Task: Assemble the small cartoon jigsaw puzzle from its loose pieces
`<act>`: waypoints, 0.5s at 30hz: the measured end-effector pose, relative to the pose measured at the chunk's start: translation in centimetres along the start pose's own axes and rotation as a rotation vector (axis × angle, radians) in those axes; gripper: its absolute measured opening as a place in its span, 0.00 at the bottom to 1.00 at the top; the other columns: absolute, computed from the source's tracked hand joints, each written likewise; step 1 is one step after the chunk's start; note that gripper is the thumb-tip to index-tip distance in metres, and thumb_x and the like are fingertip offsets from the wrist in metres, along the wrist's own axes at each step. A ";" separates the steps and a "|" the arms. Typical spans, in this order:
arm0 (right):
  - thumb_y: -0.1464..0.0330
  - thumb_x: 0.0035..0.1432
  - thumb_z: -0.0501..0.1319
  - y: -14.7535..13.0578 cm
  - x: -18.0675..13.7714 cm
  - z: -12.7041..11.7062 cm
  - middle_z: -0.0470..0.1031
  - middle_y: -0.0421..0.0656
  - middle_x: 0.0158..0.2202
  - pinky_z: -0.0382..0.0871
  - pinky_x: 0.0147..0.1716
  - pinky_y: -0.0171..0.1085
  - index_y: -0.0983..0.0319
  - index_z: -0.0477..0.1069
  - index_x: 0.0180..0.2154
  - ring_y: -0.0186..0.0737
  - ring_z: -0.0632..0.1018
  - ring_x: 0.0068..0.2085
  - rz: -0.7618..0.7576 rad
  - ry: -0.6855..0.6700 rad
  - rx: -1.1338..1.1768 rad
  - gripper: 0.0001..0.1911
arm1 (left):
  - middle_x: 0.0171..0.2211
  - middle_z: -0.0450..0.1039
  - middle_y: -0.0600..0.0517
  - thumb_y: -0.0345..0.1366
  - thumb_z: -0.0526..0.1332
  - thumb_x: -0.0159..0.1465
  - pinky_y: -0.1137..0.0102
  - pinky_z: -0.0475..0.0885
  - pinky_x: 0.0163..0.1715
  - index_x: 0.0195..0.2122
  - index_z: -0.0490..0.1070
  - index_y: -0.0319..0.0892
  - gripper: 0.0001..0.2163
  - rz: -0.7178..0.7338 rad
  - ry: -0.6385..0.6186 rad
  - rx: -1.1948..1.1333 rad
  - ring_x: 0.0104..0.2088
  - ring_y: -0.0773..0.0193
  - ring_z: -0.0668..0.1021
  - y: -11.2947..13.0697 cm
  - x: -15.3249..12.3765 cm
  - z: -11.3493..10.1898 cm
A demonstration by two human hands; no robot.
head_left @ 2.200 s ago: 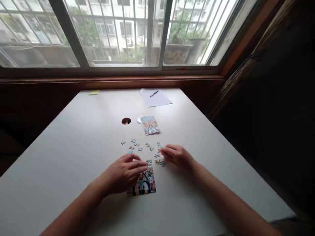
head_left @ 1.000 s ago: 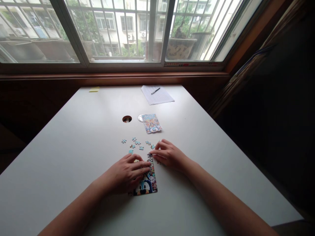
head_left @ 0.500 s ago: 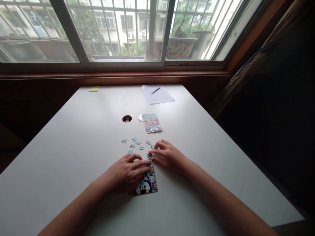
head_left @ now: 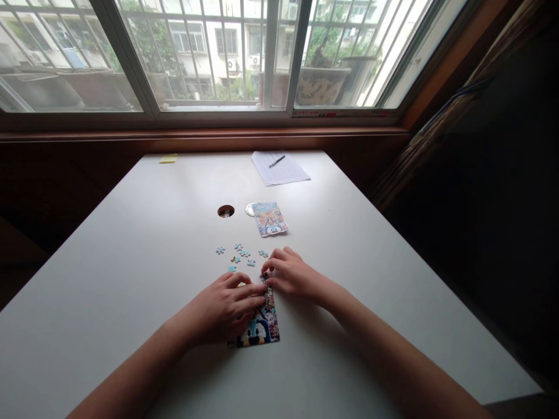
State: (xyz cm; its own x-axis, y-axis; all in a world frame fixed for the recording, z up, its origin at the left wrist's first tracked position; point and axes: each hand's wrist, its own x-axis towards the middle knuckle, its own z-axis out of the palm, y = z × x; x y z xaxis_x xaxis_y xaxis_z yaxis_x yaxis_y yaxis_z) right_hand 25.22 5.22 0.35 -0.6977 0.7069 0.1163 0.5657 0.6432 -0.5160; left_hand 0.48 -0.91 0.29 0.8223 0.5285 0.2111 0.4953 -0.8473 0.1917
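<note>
A partly joined jigsaw puzzle (head_left: 262,329) with a blue cartoon face lies flat on the white table (head_left: 131,279). My left hand (head_left: 233,305) rests across its left and upper part, fingers stretched out and hiding much of the picture. At the puzzle's top right corner my right hand (head_left: 292,273) is closed, thumb and forefinger pinched round a small dark jigsaw piece (head_left: 264,275) that touches the puzzle's edge. Just beyond the hands lie several loose light-blue jigsaw pieces (head_left: 245,254); my right fingers may cover others.
Farther back is a picture card (head_left: 271,220) overlapping a round silver cap (head_left: 250,209), beside a cable hole (head_left: 226,211). Paper sheets (head_left: 283,173) with a pen (head_left: 276,161) on them and a yellow sticky note (head_left: 168,158) lie near the window end.
My right hand has shifted slightly left, its fingers curling in closer at the puzzle's top right corner. My left hand stays in place on the puzzle.
</note>
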 end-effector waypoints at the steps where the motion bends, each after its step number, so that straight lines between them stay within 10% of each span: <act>1: 0.70 0.60 0.64 0.0 0.0 0.0 0.71 0.45 0.43 0.65 0.51 0.47 0.56 0.75 0.44 0.46 0.68 0.47 0.003 0.004 0.008 0.09 | 0.61 0.68 0.52 0.31 0.59 0.65 0.58 0.67 0.53 0.61 0.65 0.48 0.22 0.001 0.003 0.000 0.52 0.54 0.70 0.0 0.0 0.0; 15: 0.74 0.58 0.66 0.1 0.5 0.5 0.78 0.41 0.35 0.66 0.45 0.40 0.59 0.74 0.35 0.42 0.72 0.42 0.018 0.082 0.124 0.05 | 0.59 0.70 0.51 0.31 0.59 0.65 0.60 0.68 0.52 0.61 0.65 0.48 0.22 0.004 0.026 0.014 0.50 0.55 0.71 0.1 0.1 0.0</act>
State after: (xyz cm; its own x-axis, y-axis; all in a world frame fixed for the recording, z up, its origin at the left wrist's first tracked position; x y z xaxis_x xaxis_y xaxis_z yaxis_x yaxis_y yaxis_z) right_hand 24.70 5.53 -0.08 -0.6468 0.7429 0.1722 0.5158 0.5925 -0.6187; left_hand 0.57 -0.94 0.29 0.8168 0.5261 0.2367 0.4959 -0.8500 0.1779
